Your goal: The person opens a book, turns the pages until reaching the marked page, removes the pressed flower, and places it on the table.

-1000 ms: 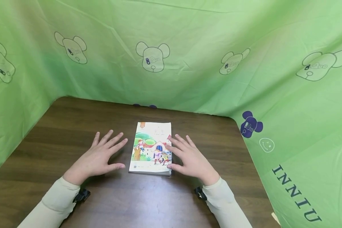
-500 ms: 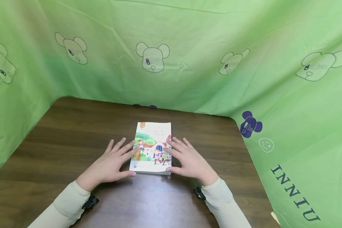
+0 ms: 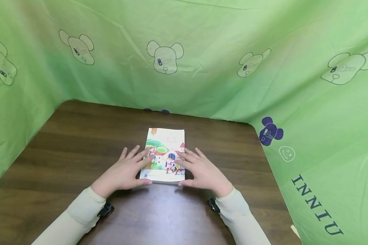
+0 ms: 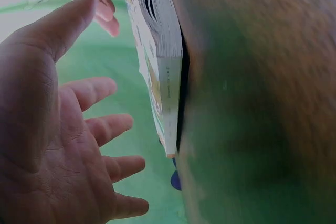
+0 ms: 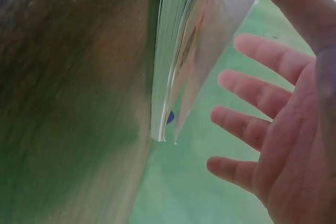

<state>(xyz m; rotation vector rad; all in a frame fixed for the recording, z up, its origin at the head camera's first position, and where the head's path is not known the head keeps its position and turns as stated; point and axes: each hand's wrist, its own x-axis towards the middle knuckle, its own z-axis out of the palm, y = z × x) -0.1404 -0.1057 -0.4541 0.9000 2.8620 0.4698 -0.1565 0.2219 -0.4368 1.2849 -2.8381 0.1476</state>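
A paperback book (image 3: pixel 164 173) with a colourful illustrated cover lies flat on the brown table (image 3: pixel 79 136). My left hand (image 3: pixel 124 172) hovers over the book's left side, fingers spread and straight. On the other side, my right hand (image 3: pixel 203 172) is spread over the right edge in the same way. In the left wrist view, a gap shows between the left fingers and the book's spine (image 4: pixel 170 98). The right wrist view shows the page edges (image 5: pixel 176 51), with the front cover lifted slightly off them; the right fingers are apart from it. Neither hand grips anything.
A green cloth (image 3: pixel 202 92) with bear-head prints hangs behind the table and along both sides. Black straps sit at both wrists, over pale sleeves (image 3: pixel 82 211). A small pale object (image 3: pixel 295 231) shows at the table's right edge.
My left hand has moved right, from beside the book to over its left side. The right hand has shifted only slightly. The book stays in place; the head view has tilted a little.
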